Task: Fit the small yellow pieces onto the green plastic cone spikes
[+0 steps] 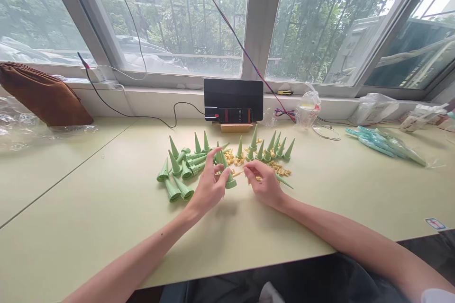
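My left hand is closed round a green plastic cone-shaped spike, whose wide collar points down toward me. To its right, my right hand pinches a small yellow peg between thumb and fingertips, close to the spike's side. More green spikes lie or stand left of my left hand, several on their sides with open ends showing. Another group of spikes stands upright behind my right hand. Loose yellow pegs are heaped beside and behind both hands.
A dark tablet with a phone before it leans at the windowsill on a cardboard stand. A brown pouch sits at far left. Teal-handled tools in plastic, a clear bag and cables lie right.
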A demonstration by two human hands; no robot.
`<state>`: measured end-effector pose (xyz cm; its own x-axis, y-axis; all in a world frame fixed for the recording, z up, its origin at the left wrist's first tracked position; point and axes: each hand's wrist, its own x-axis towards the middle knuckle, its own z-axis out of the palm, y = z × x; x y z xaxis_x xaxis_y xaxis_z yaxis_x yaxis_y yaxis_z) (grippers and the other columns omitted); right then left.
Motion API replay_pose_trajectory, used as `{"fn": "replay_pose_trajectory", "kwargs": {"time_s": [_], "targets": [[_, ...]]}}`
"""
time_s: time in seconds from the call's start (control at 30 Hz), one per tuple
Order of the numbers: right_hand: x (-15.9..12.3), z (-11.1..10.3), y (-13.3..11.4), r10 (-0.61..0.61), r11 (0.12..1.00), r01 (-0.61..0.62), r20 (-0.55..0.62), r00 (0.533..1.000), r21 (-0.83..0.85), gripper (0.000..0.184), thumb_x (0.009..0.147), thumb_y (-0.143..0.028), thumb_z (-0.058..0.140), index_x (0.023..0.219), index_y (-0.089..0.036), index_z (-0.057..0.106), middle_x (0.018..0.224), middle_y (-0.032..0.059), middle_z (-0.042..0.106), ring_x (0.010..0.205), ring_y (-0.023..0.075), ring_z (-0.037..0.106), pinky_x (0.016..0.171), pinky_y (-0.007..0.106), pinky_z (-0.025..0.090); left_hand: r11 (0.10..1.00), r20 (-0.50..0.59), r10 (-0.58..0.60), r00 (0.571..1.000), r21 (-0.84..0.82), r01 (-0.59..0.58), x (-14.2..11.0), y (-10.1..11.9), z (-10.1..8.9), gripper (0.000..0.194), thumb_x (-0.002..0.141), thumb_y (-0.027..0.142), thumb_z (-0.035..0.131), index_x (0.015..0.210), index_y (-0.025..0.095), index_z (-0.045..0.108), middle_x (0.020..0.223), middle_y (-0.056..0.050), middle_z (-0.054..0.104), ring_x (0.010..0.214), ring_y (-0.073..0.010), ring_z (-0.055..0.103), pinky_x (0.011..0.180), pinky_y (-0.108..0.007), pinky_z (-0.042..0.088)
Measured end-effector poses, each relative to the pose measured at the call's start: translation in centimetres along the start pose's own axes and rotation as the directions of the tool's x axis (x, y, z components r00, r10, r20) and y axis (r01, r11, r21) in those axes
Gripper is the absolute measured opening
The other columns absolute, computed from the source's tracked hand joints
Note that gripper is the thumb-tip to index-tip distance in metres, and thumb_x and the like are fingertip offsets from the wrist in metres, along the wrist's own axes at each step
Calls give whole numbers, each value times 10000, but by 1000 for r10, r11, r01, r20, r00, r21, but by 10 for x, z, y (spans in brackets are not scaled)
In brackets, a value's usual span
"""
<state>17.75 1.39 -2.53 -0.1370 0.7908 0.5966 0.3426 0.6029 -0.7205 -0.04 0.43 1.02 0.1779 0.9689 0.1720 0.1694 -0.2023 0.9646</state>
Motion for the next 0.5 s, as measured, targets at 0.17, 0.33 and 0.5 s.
{"fn": "replay_pose_trajectory", "kwargs": {"time_s": [0.17,0.33,0.5], "targets": [[0,0,-1,17,999,-17,4,1000,34,157,943,-284,507,886,-171,600,791,31,607,635,120,562,606,246,507,999,3,-42,999,-30,42,0,3,0,568,910,327,517,1417,321,262,686,64,448,460,-63,459,433,-182,437],[1,0,-2,35,998,-35,4,999,57,162,941,-288,508,880,-169,598,789,30,603,627,117,560,602,245,500,998,1,-52,999,-47,52,1,4,-1,590,905,347,524,1427,309,251,650,79,443,411,-58,424,397,-182,412],[1,0,-1,66,994,-67,14,998,89,180,947,-308,502,882,-166,592,765,19,585,585,105,547,569,237,485,996,-1,-63,998,-66,63,1,5,-1,631,894,328,539,1442,293,229,629,84,459,397,-58,413,384,-178,404]]}}
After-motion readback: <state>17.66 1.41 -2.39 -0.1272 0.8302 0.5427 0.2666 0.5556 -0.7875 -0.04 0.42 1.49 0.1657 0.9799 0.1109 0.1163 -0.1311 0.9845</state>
